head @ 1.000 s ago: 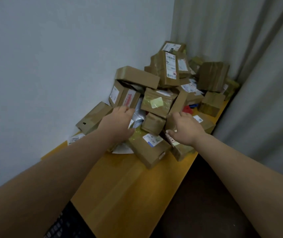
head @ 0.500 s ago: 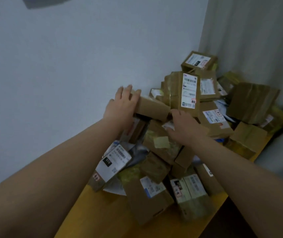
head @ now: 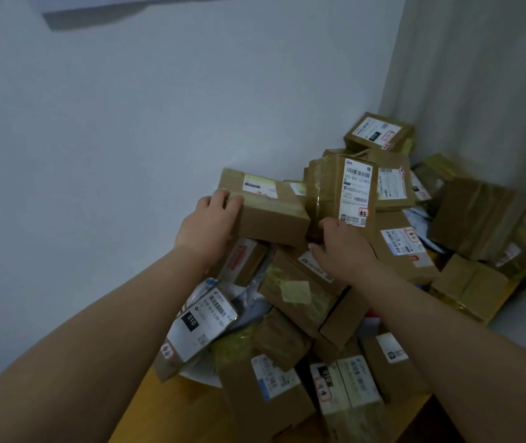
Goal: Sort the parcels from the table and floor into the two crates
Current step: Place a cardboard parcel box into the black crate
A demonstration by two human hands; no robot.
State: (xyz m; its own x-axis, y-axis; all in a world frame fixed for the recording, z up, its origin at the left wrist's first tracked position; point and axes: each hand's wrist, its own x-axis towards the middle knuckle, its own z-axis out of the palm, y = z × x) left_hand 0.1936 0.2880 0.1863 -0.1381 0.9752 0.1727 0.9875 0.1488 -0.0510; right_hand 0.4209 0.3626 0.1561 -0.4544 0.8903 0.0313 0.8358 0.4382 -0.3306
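A heap of brown cardboard parcels with white labels covers the wooden table (head: 159,407) in the corner. My left hand (head: 207,223) grips the left end of a long brown box (head: 271,209) that lies on top of the heap, fingers curled over its upper edge. My right hand (head: 340,247) holds the bottom of an upright taped parcel (head: 341,190) with a tall barcode label, just right of the long box. No crate is in view.
A white wall (head: 127,139) runs along the left of the table and a grey curtain (head: 485,75) hangs behind the heap on the right. A flat parcel marked 010 (head: 201,321) leans at the heap's left edge. The table's front edge (head: 415,407) drops off at the lower right.
Both hands rose from the low front parcels to the top of the heap. The left hand now grips the long box; the right hand took hold of the upright labelled parcel.
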